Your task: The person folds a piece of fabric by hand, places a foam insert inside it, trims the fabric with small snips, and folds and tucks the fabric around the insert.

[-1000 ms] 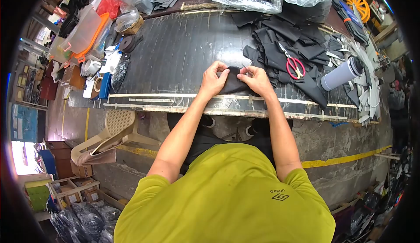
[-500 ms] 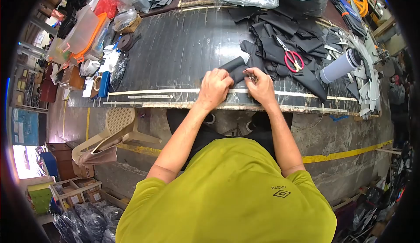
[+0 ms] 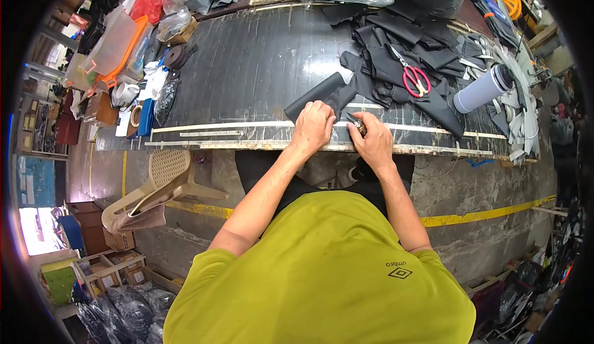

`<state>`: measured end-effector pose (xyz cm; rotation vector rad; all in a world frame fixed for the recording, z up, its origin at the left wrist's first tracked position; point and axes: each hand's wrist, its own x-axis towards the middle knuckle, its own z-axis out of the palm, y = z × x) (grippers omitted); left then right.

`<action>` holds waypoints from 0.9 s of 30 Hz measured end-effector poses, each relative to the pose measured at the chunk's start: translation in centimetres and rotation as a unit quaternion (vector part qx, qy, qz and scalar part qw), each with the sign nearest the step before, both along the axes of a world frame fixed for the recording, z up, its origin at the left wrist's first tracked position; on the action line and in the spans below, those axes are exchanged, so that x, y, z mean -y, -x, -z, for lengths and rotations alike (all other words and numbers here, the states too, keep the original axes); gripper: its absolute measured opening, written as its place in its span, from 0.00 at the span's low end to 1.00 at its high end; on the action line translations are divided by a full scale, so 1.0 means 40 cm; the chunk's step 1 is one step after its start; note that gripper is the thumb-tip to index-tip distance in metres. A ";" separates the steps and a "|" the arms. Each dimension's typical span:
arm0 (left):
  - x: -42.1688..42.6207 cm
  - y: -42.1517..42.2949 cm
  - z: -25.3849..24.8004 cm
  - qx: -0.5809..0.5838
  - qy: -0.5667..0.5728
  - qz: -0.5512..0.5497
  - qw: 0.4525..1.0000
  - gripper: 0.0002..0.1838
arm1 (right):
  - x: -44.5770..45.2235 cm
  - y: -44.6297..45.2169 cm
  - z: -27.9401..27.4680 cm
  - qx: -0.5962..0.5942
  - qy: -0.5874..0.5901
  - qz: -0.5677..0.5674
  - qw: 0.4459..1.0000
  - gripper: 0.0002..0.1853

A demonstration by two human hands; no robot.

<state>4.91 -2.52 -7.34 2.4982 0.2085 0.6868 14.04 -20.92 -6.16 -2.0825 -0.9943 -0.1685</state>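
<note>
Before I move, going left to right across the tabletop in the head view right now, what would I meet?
White mug → dark roll → left hand → right hand → scissors → bottle.

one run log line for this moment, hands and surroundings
left hand: on dark cloth | right hand: holding small tool, partly hidden | scissors: on fabric pile | bottle: beside pile

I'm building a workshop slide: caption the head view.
Left hand on dark cloth at a worktable, right hand holding a small object, red-handled scissors nearby.
</note>
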 end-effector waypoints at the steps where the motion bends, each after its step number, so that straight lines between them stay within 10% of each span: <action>1: 0.000 -0.005 0.002 -0.002 -0.001 -0.001 1.000 0.05 | -0.002 0.003 -0.007 0.015 0.006 -0.006 1.000 0.13; 27: 0.032 -0.028 -0.026 -0.051 -0.009 -0.006 0.999 0.08 | -0.025 -0.066 0.038 0.245 0.031 -0.027 0.969 0.09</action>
